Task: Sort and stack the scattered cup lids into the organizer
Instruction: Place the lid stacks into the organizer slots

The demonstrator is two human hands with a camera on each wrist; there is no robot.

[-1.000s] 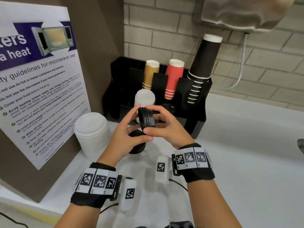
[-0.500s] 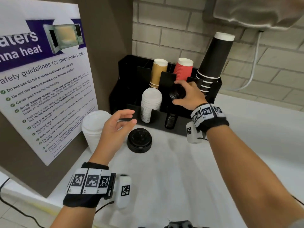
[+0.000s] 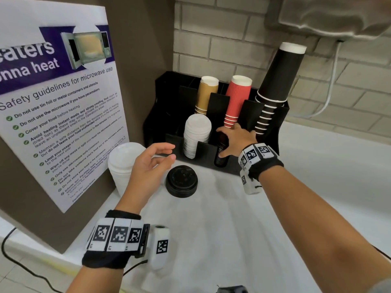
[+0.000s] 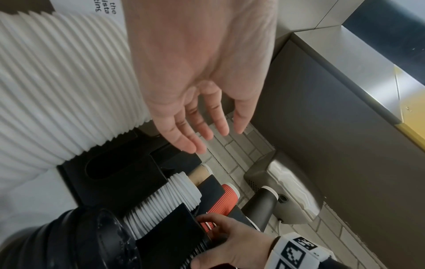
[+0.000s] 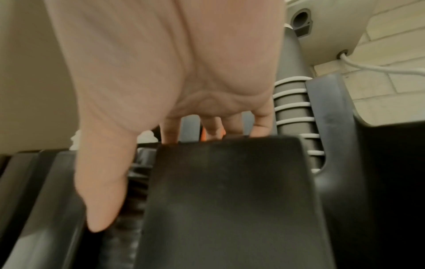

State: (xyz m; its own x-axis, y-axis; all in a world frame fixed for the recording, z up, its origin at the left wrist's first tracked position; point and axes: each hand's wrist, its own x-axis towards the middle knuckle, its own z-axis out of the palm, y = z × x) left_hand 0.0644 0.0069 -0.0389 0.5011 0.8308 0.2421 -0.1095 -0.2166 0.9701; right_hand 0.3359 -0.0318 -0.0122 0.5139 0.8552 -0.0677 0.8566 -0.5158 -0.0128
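My right hand [image 3: 221, 142] reaches into the black organizer [image 3: 160, 123], thumb in front and fingers behind a stack of black lids [image 3: 220, 162] standing on edge in a front slot. In the right wrist view the thumb [image 5: 101, 200] lies along those lids [image 5: 135, 182] beside a divider [image 5: 230, 200]. A stack of white lids [image 3: 196, 136] fills the slot to the left. A second black lid stack [image 3: 182, 180] sits on the counter. My left hand [image 3: 156, 159] hovers open and empty just left of it.
A tall stack of white lids [image 3: 127, 163] stands on the counter by the poster wall [image 3: 63, 123]. Tan [image 3: 206, 94], red [image 3: 237, 100] and black cups [image 3: 277, 81] stick out of the organizer's back slots. White counter [image 3: 317, 187] extends to the right.
A second ago both hands held the black lids together over the counter. The right hand has carried them up and lowered them into the organizer slot. The left hand let go and stays open.
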